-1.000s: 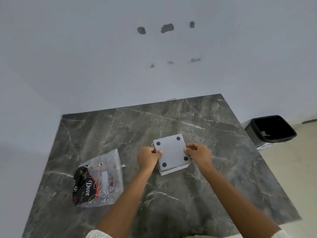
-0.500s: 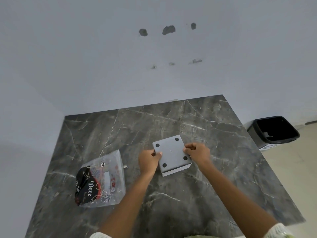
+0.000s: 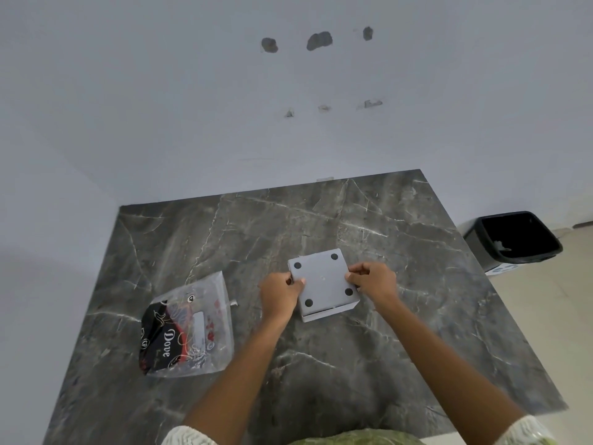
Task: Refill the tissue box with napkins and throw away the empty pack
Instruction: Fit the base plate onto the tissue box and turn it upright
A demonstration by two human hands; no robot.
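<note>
Little has moved since the earlier frames: both hands stay clamped on the box, which sits a touch squarer to the view now, w/ the pack and bin where they were.

Box (image 3: 323, 282) is grey, upside down on the table (image 3: 417, 332), base facing up w/ four black round feet at its corners. A thin lighter edge shows along its near side, looks like the base plate sitting slightly proud of the body; can't tell if it's loose. Left hand (image 3: 279, 295) is curled shut, gripping the box's left edge, thumb on top. Right hand (image 3: 373, 282) is curled the same way, pinching the right edge, fingertips on the base. Both forearms reach in from the bottom, pale patterned sleeves at the frame edge.

Pack (image 3: 187, 327) lies flat on the table left of the box, well apart from it and from the left hand; clear plastic w/ a black-and-red printed part reading "Dove". Can't tell what's inside.

Bin (image 3: 513, 240) stands on the floor off the table's right side, black liner, open top. White wall behind has a few dark chipped spots.
</note>
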